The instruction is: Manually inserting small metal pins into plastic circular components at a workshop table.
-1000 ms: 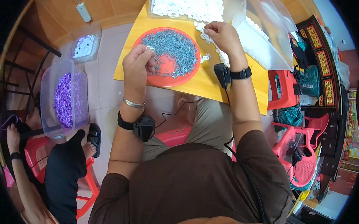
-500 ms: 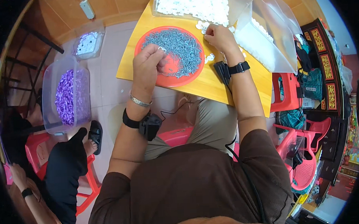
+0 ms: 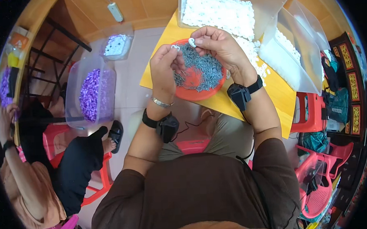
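Above the red round tray (image 3: 199, 96), my left hand (image 3: 163, 66) is closed, its thumb and forefinger pinching a small white piece (image 3: 175, 47) whose shape is hard to make out. My right hand (image 3: 221, 45) pinches a curved white plastic clip (image 3: 192, 42) close beside it, the two pieces apart. Under both hands, the tray holds a heap of small grey metal pins, perhaps screws or nails (image 3: 208, 68), with a bare red patch in the middle. Loose white clips (image 3: 250, 50) lie on the yellow table (image 3: 275, 100) beyond my right wrist.
A clear bin of white clips (image 3: 218, 10) stands at the table's far side, another clear bin (image 3: 285, 59) to the right. On the floor at left are a tub of purple pieces (image 3: 90, 94) and a smaller box (image 3: 117, 45). A co-worker (image 3: 30, 178) sits at left.
My right hand has come from the loose clips on the table to beside my left hand, now holding a white clip. The whole view has shifted, moving the scene rightward.
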The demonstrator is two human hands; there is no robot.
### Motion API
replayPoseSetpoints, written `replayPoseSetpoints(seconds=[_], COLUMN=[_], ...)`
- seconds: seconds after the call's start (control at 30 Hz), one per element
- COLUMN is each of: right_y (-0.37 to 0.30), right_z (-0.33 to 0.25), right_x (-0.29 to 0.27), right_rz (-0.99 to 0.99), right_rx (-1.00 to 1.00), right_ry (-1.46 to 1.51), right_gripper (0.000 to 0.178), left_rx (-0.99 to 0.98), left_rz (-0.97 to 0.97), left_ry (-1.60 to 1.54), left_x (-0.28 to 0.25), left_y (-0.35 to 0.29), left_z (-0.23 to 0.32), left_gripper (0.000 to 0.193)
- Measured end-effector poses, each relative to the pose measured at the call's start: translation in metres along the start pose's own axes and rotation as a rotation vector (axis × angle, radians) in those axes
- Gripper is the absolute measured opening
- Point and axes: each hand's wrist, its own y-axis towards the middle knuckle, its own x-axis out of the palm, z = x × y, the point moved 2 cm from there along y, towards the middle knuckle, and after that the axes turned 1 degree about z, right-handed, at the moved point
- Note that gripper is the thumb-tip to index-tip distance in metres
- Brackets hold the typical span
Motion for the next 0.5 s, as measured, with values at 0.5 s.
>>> replayPoseSetpoints(seconds=[0.5], right_y=[-0.007], right_z=[-0.038], right_x=[-0.013], right_rz=[0.158], right_rx=[-0.219], right_ry=[-0.157], right_gripper=[0.018], left_rx=[-0.009], left_rz=[-0.105], left_ry=[0.030], left_x=[0.023], left_y=[0.009], left_z=[0.007], left_gripper=[0.020])
